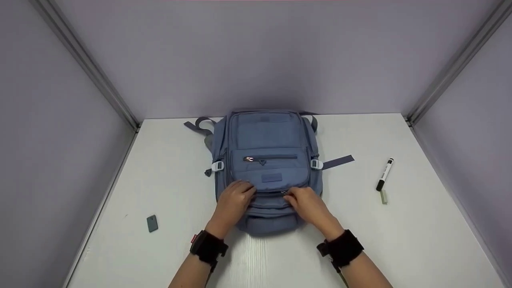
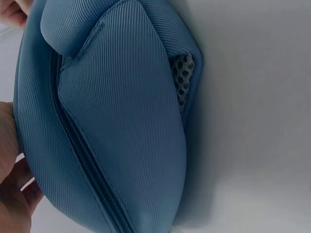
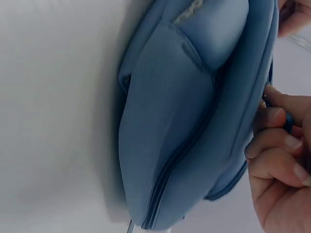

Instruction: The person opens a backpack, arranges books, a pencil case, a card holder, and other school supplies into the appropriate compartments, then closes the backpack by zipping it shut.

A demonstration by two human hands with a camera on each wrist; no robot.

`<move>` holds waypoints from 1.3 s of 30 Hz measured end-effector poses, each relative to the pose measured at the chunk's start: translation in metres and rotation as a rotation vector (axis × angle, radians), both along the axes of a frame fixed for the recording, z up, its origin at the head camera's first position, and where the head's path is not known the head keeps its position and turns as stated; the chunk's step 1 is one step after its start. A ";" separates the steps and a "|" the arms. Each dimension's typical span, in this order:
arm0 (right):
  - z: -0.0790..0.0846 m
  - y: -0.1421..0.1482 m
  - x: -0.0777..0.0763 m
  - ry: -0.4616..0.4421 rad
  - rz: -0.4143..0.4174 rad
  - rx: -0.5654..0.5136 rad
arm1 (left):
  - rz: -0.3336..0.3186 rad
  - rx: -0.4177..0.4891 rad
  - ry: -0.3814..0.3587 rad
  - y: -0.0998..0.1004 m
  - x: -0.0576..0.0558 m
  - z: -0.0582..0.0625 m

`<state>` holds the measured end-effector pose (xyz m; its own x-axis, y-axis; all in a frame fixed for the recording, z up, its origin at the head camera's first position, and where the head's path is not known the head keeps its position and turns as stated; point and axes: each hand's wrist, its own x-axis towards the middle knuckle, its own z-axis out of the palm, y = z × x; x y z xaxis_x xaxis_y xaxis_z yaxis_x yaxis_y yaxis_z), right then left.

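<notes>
A blue backpack [image 1: 266,134] lies on its back on the white table, its base toward me. Near its lower front zipper, my right hand [image 1: 310,204] pinches a small zipper pull [image 1: 284,192] between thumb and curled fingers, which also shows in the right wrist view. On the left side of the same pocket, my left hand [image 1: 234,200] holds the fabric with bent fingers; in the left wrist view its fingertips are partly hidden behind the bag [image 2: 112,111]. Another closed zipper [image 1: 272,158] runs across the upper front, above a label patch [image 1: 271,177].
A black-and-white marker [image 1: 385,175] and a small pale green block [image 1: 384,197] lie to the right. At the left rests a small dark green rectangular item [image 1: 152,223]. Straps [image 1: 338,161] spread from the bag's sides. Grey walls [image 1: 264,56] enclose the table.
</notes>
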<state>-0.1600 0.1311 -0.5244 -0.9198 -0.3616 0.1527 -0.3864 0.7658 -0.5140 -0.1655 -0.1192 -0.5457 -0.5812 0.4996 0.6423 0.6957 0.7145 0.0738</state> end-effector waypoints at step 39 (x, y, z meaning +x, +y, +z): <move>-0.009 0.055 -0.026 0.235 -0.284 0.079 | -0.056 0.038 0.069 -0.002 -0.002 -0.011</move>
<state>-0.1862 0.1861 -0.5334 -0.9281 -0.1164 0.3536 -0.2534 0.8933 -0.3712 -0.1671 -0.1209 -0.5567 -0.5065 0.5050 0.6988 0.7390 0.6718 0.0502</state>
